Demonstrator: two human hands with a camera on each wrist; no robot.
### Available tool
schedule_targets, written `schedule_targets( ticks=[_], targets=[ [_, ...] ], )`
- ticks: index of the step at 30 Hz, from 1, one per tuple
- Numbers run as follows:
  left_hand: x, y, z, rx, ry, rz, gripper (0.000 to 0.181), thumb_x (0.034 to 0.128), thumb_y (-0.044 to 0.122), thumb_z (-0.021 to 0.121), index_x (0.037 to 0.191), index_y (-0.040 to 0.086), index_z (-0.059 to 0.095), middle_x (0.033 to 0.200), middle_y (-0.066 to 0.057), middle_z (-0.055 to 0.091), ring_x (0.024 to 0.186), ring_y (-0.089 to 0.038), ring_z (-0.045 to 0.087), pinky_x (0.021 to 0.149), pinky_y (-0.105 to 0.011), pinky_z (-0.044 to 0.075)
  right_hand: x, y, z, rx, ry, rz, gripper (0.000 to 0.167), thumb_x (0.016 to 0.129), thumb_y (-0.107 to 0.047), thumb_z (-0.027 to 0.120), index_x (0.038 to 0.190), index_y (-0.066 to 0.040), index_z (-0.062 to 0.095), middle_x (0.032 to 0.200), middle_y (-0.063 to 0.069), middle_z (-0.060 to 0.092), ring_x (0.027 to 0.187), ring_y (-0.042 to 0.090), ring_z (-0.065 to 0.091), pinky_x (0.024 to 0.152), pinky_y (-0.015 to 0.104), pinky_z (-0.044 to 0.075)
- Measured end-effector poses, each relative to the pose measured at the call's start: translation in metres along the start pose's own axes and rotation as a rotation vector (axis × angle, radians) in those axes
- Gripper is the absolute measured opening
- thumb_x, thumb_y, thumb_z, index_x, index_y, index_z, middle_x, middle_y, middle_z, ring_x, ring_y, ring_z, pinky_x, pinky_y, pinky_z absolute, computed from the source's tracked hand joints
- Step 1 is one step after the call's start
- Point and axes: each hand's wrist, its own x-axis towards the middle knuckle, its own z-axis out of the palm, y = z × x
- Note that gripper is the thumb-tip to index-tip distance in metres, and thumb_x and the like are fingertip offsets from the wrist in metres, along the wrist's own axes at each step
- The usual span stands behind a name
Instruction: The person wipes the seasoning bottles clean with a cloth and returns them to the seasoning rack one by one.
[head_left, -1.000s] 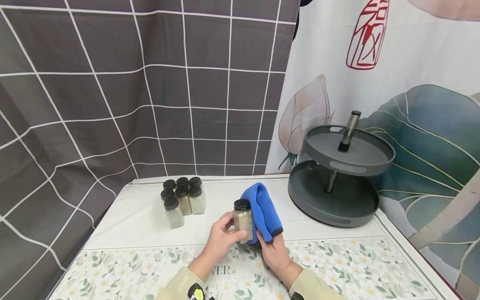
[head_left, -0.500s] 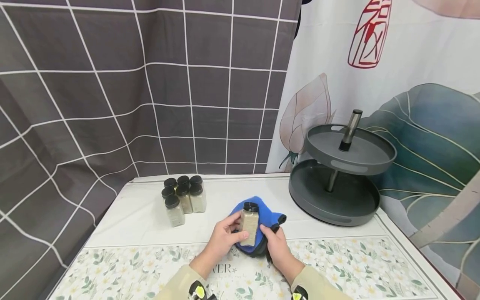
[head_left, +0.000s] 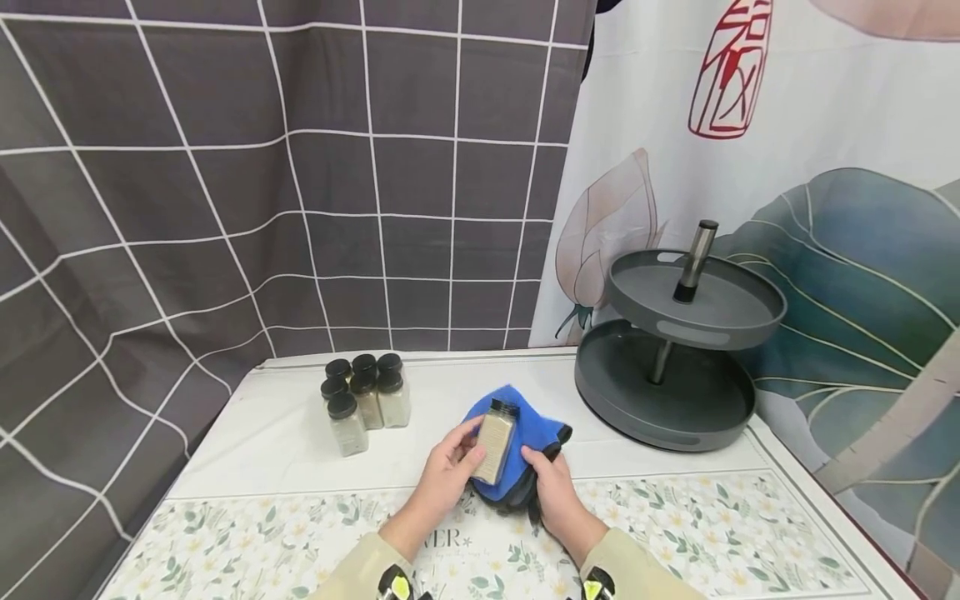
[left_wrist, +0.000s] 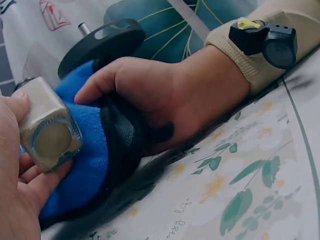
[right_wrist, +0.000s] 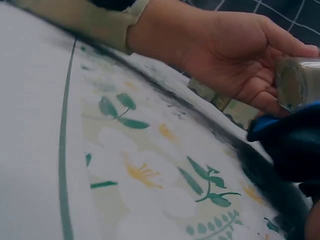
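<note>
The left hand [head_left: 444,471] grips a tilted, clear, black-lidded square jar [head_left: 496,442] over the blue, black-edged cloth [head_left: 536,432] held by the right hand [head_left: 555,492], its own forearm [head_left: 405,527] partly hiding printed lettering [head_left: 447,538] ending "ER".

this looks like a corner of a home, walled with hanging fabric: a dark grey curtain [head_left: 420,179] with white grid lines behind and to the left, and a pale curtain [head_left: 637,92] printed with big leaves and a red seal to the right. the bench [head_left: 262,429] has a flowered print [head_left: 285,533], and the black-capped jars [head_left: 367,407], two-tier tray [head_left: 738,310] and blue cloth [head_left: 534,431] are kitchen-type goods.
</note>
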Motion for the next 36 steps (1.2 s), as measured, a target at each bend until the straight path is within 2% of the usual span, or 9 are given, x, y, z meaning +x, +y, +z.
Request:
schedule_targets(
  ticks=[4, 9, 14, 20, 25, 29, 31, 35, 36],
  targets=[
    [-0.0008, 0.0005, 0.0027, 0.014, 0.014, 0.031, 0.042, 0.1013, 0.011, 0.061, 0.142, 0.007, 0.052, 0.114, -0.015, 0.054, 0.101, -0.017, 0.055, 0.086, -0.023, 0.051, -0.0003, -0.0014, -0.0003, 0.002, 0.066, -0.032, 0.065, 0.102, -0.022, 0.049, 0.154, 0.005, 0.022, 0.154, 0.027, 0.038, 0.144, 0.040, 0.036, 0.120, 0.050, 0.025],
    [-0.0024, -0.0028, 0.0024, 0.036, 0.034, -0.004, 0.041, 0.1025, 0.012, 0.059, 0.142, 0.005, 0.051, 0.114, -0.013, 0.055, 0.097, -0.015, 0.056, 0.083, -0.023, 0.052, 0.0010, 0.0019, -0.0013, -0.135, 0.013, -0.007, 0.059, 0.104, -0.022, 0.049, 0.151, 0.008, 0.030, 0.150, 0.026, 0.046, 0.142, 0.039, 0.040, 0.120, 0.050, 0.024],
    [-0.0034, -0.0045, 0.0008, 0.002, 0.014, -0.019, 0.042, 0.1031, 0.011, 0.057, 0.144, 0.005, 0.050, 0.116, -0.013, 0.053, 0.102, -0.013, 0.056, 0.088, -0.022, 0.051, -0.0011, 0.0030, 0.0003, -0.149, 0.124, -0.110, 0.052, 0.105, -0.018, 0.050, 0.147, 0.010, 0.038, 0.145, 0.025, 0.051, 0.138, 0.036, 0.046, 0.118, 0.047, 0.031],
    [-0.0015, -0.0003, -0.0001, -0.023, 0.027, 0.008, 0.040, 0.1012, 0.008, 0.059, 0.141, 0.008, 0.054, 0.115, -0.013, 0.054, 0.101, -0.016, 0.056, 0.087, -0.022, 0.050, -0.0015, 0.0022, -0.0002, -0.187, 0.021, -0.060, 0.055, 0.105, -0.021, 0.049, 0.150, 0.008, 0.034, 0.147, 0.024, 0.050, 0.140, 0.035, 0.044, 0.118, 0.047, 0.027],
    [0.0004, -0.0011, -0.0001, -0.036, 0.056, 0.025, 0.039, 0.0991, 0.006, 0.061, 0.138, 0.006, 0.057, 0.112, -0.011, 0.055, 0.100, -0.016, 0.057, 0.089, -0.022, 0.050, -0.0002, 0.0006, -0.0007, -0.091, 0.140, -0.102, 0.053, 0.104, -0.018, 0.051, 0.148, 0.009, 0.036, 0.147, 0.025, 0.049, 0.138, 0.035, 0.045, 0.118, 0.045, 0.031],
    [-0.0009, -0.0011, 0.0006, -0.031, 0.057, 0.042, 0.038, 0.0975, 0.004, 0.063, 0.135, 0.005, 0.059, 0.111, -0.010, 0.058, 0.099, -0.014, 0.058, 0.089, -0.022, 0.050, -0.0010, 0.0002, 0.0001, -0.065, 0.028, -0.042, 0.061, 0.105, -0.021, 0.050, 0.153, 0.007, 0.026, 0.154, 0.026, 0.040, 0.143, 0.035, 0.038, 0.120, 0.045, 0.025],
    [-0.0011, -0.0005, 0.0010, -0.035, 0.062, 0.050, 0.038, 0.0976, 0.004, 0.063, 0.135, 0.004, 0.059, 0.111, -0.010, 0.058, 0.099, -0.014, 0.058, 0.089, -0.022, 0.050, -0.0013, 0.0000, 0.0008, -0.080, 0.011, -0.033, 0.062, 0.104, -0.023, 0.050, 0.153, 0.007, 0.027, 0.154, 0.025, 0.041, 0.142, 0.030, 0.042, 0.120, 0.042, 0.027],
    [-0.0006, -0.0003, 0.0015, -0.053, 0.069, 0.068, 0.037, 0.0973, 0.001, 0.062, 0.134, 0.002, 0.059, 0.110, -0.010, 0.058, 0.098, -0.012, 0.058, 0.088, -0.022, 0.051, -0.0024, -0.0005, 0.0020, -0.057, 0.133, -0.113, 0.054, 0.104, -0.018, 0.052, 0.147, 0.009, 0.037, 0.147, 0.025, 0.050, 0.130, 0.017, 0.054, 0.114, 0.031, 0.037],
    [-0.0008, -0.0005, 0.0014, -0.053, 0.065, 0.072, 0.037, 0.0971, 0.001, 0.062, 0.134, 0.001, 0.059, 0.110, -0.010, 0.058, 0.098, -0.012, 0.058, 0.087, -0.022, 0.051, -0.0033, -0.0009, 0.0024, -0.064, 0.134, -0.110, 0.053, 0.104, -0.019, 0.052, 0.147, 0.008, 0.037, 0.147, 0.024, 0.050, 0.129, 0.015, 0.053, 0.114, 0.030, 0.037]
  ],
)
